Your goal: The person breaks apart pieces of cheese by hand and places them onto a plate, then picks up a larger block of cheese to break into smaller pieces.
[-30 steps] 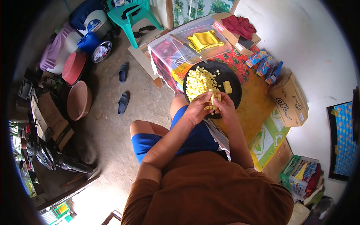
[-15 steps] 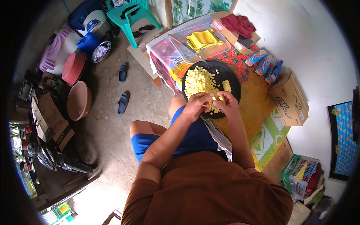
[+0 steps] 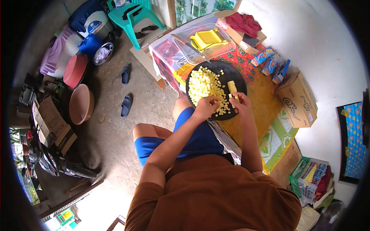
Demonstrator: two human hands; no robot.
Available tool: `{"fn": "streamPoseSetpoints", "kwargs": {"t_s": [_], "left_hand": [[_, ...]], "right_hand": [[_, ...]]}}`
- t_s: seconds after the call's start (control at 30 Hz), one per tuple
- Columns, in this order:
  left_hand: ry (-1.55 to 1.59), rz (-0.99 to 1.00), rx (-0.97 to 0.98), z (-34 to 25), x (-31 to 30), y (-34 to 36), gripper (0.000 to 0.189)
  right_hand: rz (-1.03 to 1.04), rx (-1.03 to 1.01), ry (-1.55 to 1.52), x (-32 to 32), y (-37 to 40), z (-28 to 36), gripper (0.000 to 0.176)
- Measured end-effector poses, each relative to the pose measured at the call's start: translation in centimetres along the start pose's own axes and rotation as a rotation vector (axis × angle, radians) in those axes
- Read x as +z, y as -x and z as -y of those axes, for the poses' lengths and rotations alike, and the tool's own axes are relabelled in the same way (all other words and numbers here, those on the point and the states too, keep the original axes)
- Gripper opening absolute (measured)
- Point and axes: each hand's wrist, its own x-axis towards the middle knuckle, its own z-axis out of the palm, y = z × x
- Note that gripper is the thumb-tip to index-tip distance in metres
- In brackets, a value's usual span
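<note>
A round black tray (image 3: pixel 239 79) holds a heap of small pale yellow cubes (image 3: pixel 204 82) on its left side. An uncut yellow piece (image 3: pixel 231 86) lies at the tray's right. My left hand (image 3: pixel 207 107) is over the near edge of the heap, its fingers pressed together; what they hold, if anything, is hidden. My right hand (image 3: pixel 241 104) pinches a small yellow stick (image 3: pixel 235 97) just below the larger piece, above the tray's right edge.
Behind the tray, a clear plastic box (image 3: pixel 185 50) bears a knife (image 3: pixel 191 47) and a yellow slicer (image 3: pixel 208 39). An open carton (image 3: pixel 241 38) with red cloth, blue packets (image 3: pixel 271 65) and a brown box (image 3: pixel 296 100) stand to the right. Slippers (image 3: pixel 126 106) lie on the floor.
My hands have moved apart. The left hand has shifted slightly down and left over the cubes, and the right hand has moved right, near the larger piece.
</note>
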Motion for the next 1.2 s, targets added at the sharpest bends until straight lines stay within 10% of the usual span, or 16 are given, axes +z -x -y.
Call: {"fn": "streamPoseSetpoints", "kwargs": {"t_s": [0.5, 1.2], "left_hand": [[-0.327, -0.146, 0.134, 1.4, 0.5, -2.0, 0.023], [0.412, 0.188, -0.137, -1.6, -1.5, -2.2, 0.028]], "right_hand": [[0.063, 0.234, -0.306, -0.9, 0.2, -2.2, 0.024], [0.130, 0.054, -0.212, 1.2, 0.0, -0.6, 0.033]]}}
